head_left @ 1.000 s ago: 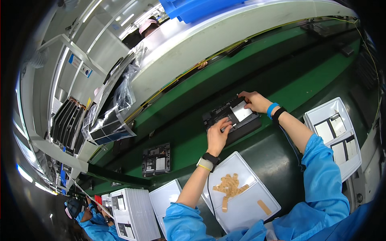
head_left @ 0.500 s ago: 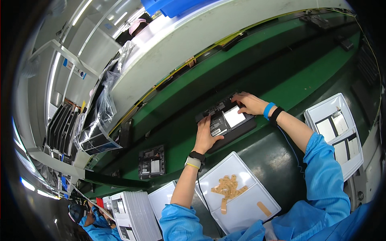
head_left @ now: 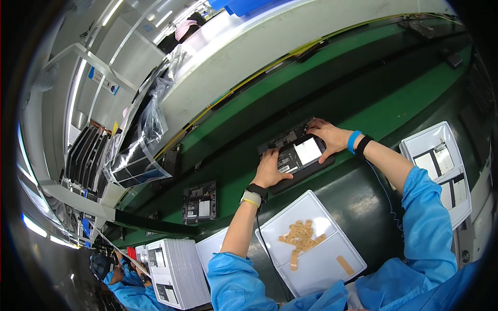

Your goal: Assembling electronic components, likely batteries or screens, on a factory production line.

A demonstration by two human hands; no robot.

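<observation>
A black electronic unit with its inside exposed [head_left: 287, 156] sits on the green bench surface in front of me. It carries a white rectangular piece [head_left: 308, 151] near its right end. My left hand [head_left: 268, 170] grips the left end, fingers over the far side and thumb stretched along the near side. At the right end, my right hand [head_left: 332, 138] holds the far corner with its fingers, while its thumb rests beside the white piece. What the fingertips touch at the far edge is partly hidden.
Near me, a white tray [head_left: 327, 207] holds tan strips [head_left: 301, 233]. White trays with parts [head_left: 423, 136] stand at right; a tray stack [head_left: 192, 274] stands at left. Another black unit [head_left: 210, 193] lies left on the bench. A cord [head_left: 263, 236] hangs at my left wrist. A co-worker [head_left: 132, 294] is lower left.
My right thumb has moved down from the white piece's far edge to its right side. My left hand keeps its hold on the unit's left end. The whole view has shifted slightly.
</observation>
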